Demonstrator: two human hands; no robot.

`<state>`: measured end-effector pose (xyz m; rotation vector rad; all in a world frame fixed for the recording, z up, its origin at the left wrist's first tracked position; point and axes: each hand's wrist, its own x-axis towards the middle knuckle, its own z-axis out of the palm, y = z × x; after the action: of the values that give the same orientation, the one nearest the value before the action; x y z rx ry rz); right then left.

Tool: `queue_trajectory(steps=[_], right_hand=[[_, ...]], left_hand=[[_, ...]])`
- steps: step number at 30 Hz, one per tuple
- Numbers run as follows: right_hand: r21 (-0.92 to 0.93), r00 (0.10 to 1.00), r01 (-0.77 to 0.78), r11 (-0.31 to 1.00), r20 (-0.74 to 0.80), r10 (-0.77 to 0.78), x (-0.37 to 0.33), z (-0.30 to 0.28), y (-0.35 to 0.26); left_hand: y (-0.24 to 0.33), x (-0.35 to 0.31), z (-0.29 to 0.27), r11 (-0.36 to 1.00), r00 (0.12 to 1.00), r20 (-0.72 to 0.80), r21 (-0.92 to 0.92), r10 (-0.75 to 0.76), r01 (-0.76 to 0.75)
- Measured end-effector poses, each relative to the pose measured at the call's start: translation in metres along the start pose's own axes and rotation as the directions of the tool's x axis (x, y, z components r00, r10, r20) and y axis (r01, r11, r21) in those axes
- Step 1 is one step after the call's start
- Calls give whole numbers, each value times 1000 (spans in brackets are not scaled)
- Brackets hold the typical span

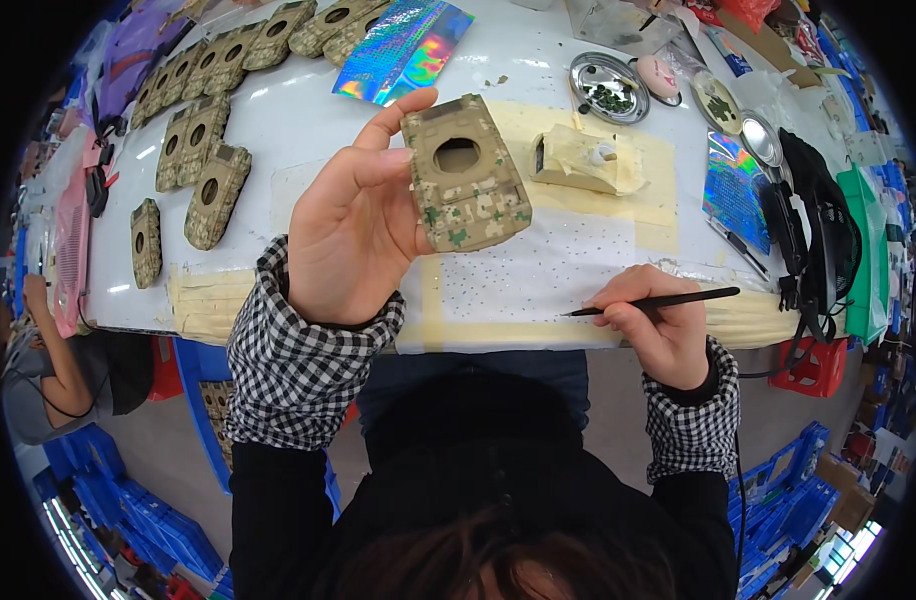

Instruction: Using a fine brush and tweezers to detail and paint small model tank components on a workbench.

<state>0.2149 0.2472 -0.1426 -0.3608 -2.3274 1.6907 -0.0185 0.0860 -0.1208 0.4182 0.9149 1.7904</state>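
Note:
My left hand (353, 220) grips a camouflage-patterned model tank hull (473, 205) by its left side, raised above the table. A round hole shows in the hull's top, and small green and tan patches cover one end. Between the fingers of my right hand (653, 325) is a thin black tool with a fine pale tip (678, 299), like a tweezer or craft pen; its exact kind is unclear. That tip points left, just over a white sheet (538, 270) scattered with tiny dark specks.
Similar hulls (213, 195) stand in rows at the left. Behind the sheet sits a tape-wrapped block (588, 160). Metal dishes (609, 88) with green bits, shiny holographic sheets (403, 50) and a black bag (823, 215) lie around. Another person's arm (63, 365) shows at far left.

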Motion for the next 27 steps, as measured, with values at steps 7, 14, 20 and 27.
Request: queue_trajectory(steps=[7,14,20,27], right_hand=[[44,999,-26,999,-27,27,0,2,-2],[18,1000,-27,999,4,27,0,1,-2],[39,999,-32,999,-4,32,0,2,-2],[65,999,-34,997,-21,36,0,2,-2]], left_hand=[[0,-1,0,1000,1000,-2,1,0,0],[0,0,-2,1000,1000,19,3,-1,1],[0,0,-2,1000,1000,23,1,3,-3],[1,-1,-3,1000,1000,24,14,-1,1]])
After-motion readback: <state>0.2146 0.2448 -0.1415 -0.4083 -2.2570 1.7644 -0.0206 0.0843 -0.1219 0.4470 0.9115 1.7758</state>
